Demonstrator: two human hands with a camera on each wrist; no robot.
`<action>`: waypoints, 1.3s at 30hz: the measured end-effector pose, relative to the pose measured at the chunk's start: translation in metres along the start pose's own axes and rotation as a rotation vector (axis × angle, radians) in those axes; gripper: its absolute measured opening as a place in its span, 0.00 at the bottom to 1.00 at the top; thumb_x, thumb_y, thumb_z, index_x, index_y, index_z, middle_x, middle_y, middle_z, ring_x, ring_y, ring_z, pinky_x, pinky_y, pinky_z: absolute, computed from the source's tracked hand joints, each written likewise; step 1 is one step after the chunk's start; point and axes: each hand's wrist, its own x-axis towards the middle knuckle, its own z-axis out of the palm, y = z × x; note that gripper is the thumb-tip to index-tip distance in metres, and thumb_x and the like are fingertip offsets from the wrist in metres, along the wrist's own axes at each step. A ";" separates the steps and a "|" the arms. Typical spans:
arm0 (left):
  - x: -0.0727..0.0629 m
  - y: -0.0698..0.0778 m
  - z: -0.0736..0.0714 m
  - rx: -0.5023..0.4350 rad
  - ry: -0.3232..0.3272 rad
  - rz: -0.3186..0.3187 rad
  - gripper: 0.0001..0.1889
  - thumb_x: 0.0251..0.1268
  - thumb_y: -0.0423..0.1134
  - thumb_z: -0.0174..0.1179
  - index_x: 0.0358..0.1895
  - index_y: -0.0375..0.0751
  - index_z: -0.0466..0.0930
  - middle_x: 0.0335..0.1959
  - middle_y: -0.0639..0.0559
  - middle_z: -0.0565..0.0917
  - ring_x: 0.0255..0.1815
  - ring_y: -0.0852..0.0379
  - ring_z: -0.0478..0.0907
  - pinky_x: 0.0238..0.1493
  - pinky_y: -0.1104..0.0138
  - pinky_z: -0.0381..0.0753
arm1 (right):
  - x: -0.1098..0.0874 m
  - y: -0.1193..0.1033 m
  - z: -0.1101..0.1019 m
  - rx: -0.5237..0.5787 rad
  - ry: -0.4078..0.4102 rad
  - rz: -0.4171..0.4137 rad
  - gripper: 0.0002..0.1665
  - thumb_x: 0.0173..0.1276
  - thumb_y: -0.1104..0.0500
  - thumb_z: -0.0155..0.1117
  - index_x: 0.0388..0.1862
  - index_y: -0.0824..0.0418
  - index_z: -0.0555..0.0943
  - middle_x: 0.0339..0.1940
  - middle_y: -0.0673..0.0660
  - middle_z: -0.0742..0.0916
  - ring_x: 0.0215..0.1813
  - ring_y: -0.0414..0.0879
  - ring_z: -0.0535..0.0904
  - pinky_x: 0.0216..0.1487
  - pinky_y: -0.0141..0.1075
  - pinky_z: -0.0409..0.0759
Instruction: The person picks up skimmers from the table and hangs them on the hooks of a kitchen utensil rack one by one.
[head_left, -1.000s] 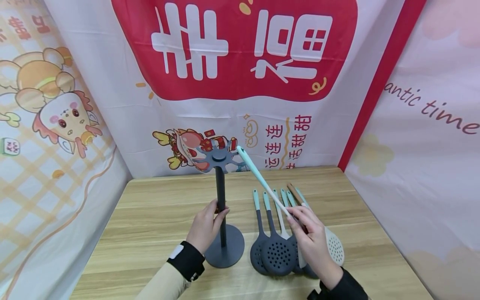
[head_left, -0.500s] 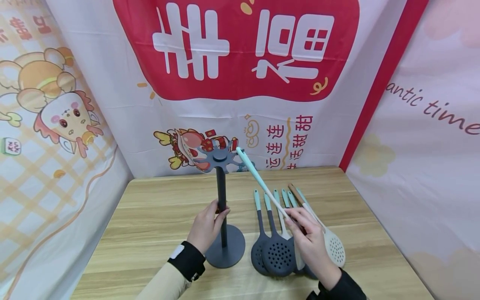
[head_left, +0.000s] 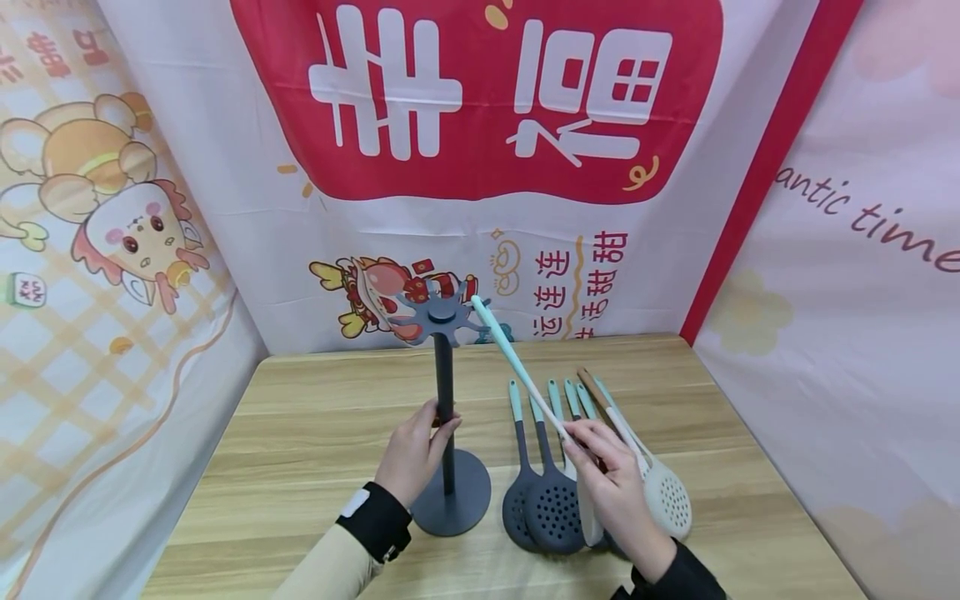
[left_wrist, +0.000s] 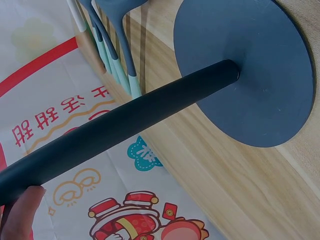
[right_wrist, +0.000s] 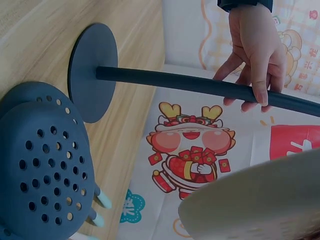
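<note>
A dark grey utensil stand (head_left: 445, 375) rises from a round base (head_left: 452, 493), with a ring of hooks (head_left: 441, 312) at its top. My left hand (head_left: 412, 450) grips its pole, thumb and fingers around the middle. My right hand (head_left: 611, 475) holds a cream skimmer (right_wrist: 250, 200) by its shaft. This skimmer slants up leftward, and the tip of its mint handle (head_left: 495, 329) overlaps a hook on the stand's right side in the head view. Its cream head, faintly perforated in the right wrist view, hangs edge-on below my right hand.
Right of the stand, several utensils lie on the wooden table (head_left: 322, 467): dark grey skimmers (head_left: 553, 510) with mint handles, a cream skimmer (head_left: 667, 500), and one with a brown handle (head_left: 594, 387). Printed cloths (head_left: 277, 250) hang behind and at both sides.
My right hand has shifted slightly left, and the skimmer's handle tip has edged left and down against the hook. My left hand keeps its grip on the pole.
</note>
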 end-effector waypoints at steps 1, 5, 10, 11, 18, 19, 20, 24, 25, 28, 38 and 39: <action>0.000 0.000 0.000 -0.002 0.000 -0.001 0.08 0.72 0.39 0.58 0.48 0.40 0.76 0.40 0.50 0.85 0.41 0.56 0.85 0.39 0.63 0.89 | 0.000 0.001 0.001 0.006 -0.004 0.000 0.13 0.69 0.74 0.59 0.51 0.73 0.83 0.43 0.57 0.84 0.38 0.34 0.78 0.36 0.24 0.82; 0.000 0.001 0.001 -0.003 0.001 -0.007 0.08 0.73 0.39 0.58 0.48 0.41 0.76 0.40 0.51 0.85 0.41 0.56 0.85 0.39 0.63 0.89 | -0.002 0.001 0.004 0.018 -0.013 0.032 0.14 0.68 0.73 0.59 0.51 0.72 0.83 0.43 0.58 0.84 0.38 0.34 0.79 0.35 0.25 0.82; -0.001 0.001 0.001 -0.002 0.002 -0.015 0.09 0.73 0.40 0.57 0.49 0.40 0.76 0.40 0.50 0.85 0.42 0.56 0.85 0.39 0.62 0.90 | -0.003 0.001 0.007 0.029 -0.037 0.054 0.14 0.69 0.71 0.60 0.52 0.70 0.83 0.44 0.61 0.84 0.41 0.34 0.79 0.38 0.25 0.82; -0.001 0.001 0.001 -0.001 0.002 -0.015 0.09 0.73 0.40 0.57 0.49 0.40 0.76 0.40 0.50 0.85 0.42 0.56 0.85 0.39 0.62 0.90 | -0.003 0.002 0.008 0.035 -0.041 0.053 0.14 0.69 0.71 0.60 0.52 0.71 0.83 0.44 0.61 0.84 0.42 0.34 0.79 0.39 0.25 0.82; -0.001 0.001 0.001 0.002 0.004 -0.013 0.08 0.73 0.40 0.58 0.49 0.41 0.76 0.40 0.51 0.85 0.41 0.57 0.85 0.39 0.63 0.90 | -0.005 0.005 0.015 0.057 -0.055 0.062 0.14 0.68 0.72 0.61 0.51 0.72 0.83 0.44 0.61 0.85 0.43 0.33 0.80 0.43 0.25 0.84; -0.001 0.001 0.001 0.002 0.004 -0.011 0.08 0.73 0.40 0.58 0.49 0.41 0.76 0.40 0.51 0.85 0.41 0.57 0.85 0.39 0.63 0.90 | -0.005 0.005 0.016 0.057 -0.056 0.065 0.14 0.68 0.71 0.61 0.52 0.71 0.83 0.44 0.60 0.85 0.43 0.33 0.80 0.44 0.25 0.83; -0.001 0.000 0.001 0.001 0.004 -0.011 0.09 0.73 0.40 0.58 0.49 0.41 0.76 0.40 0.51 0.85 0.41 0.57 0.85 0.39 0.63 0.90 | -0.005 0.005 0.017 0.057 -0.058 0.065 0.14 0.68 0.71 0.61 0.51 0.71 0.83 0.44 0.59 0.85 0.43 0.33 0.80 0.44 0.25 0.83; -0.001 0.000 0.002 0.002 0.005 -0.012 0.08 0.73 0.41 0.58 0.48 0.42 0.76 0.40 0.51 0.85 0.41 0.57 0.85 0.39 0.63 0.90 | -0.005 0.007 0.020 0.056 -0.065 0.041 0.14 0.68 0.71 0.61 0.51 0.71 0.83 0.43 0.56 0.85 0.42 0.33 0.80 0.44 0.25 0.83; -0.001 0.000 0.002 0.005 0.004 -0.012 0.08 0.73 0.41 0.58 0.48 0.42 0.76 0.40 0.51 0.85 0.41 0.57 0.85 0.39 0.63 0.89 | -0.005 0.007 0.020 0.056 -0.067 0.032 0.14 0.68 0.71 0.61 0.52 0.71 0.83 0.43 0.56 0.85 0.42 0.33 0.80 0.43 0.25 0.83; -0.001 0.000 0.003 0.007 0.001 -0.016 0.08 0.73 0.41 0.58 0.48 0.42 0.76 0.40 0.51 0.85 0.41 0.57 0.85 0.38 0.63 0.90 | -0.005 0.009 0.022 0.061 -0.079 0.012 0.14 0.68 0.71 0.62 0.52 0.71 0.83 0.43 0.61 0.85 0.42 0.33 0.80 0.42 0.25 0.83; -0.002 0.003 0.002 0.017 -0.002 -0.031 0.08 0.72 0.40 0.58 0.49 0.44 0.76 0.40 0.51 0.85 0.42 0.56 0.85 0.39 0.62 0.90 | -0.001 0.018 0.026 0.044 -0.146 -0.038 0.16 0.66 0.73 0.63 0.52 0.69 0.83 0.42 0.61 0.86 0.43 0.31 0.79 0.43 0.27 0.85; -0.002 0.003 0.002 0.021 -0.001 -0.027 0.08 0.72 0.40 0.58 0.49 0.44 0.76 0.40 0.51 0.85 0.42 0.56 0.85 0.39 0.62 0.90 | -0.001 0.019 0.026 0.047 -0.153 -0.034 0.16 0.66 0.73 0.64 0.52 0.69 0.83 0.43 0.62 0.86 0.44 0.31 0.80 0.43 0.27 0.85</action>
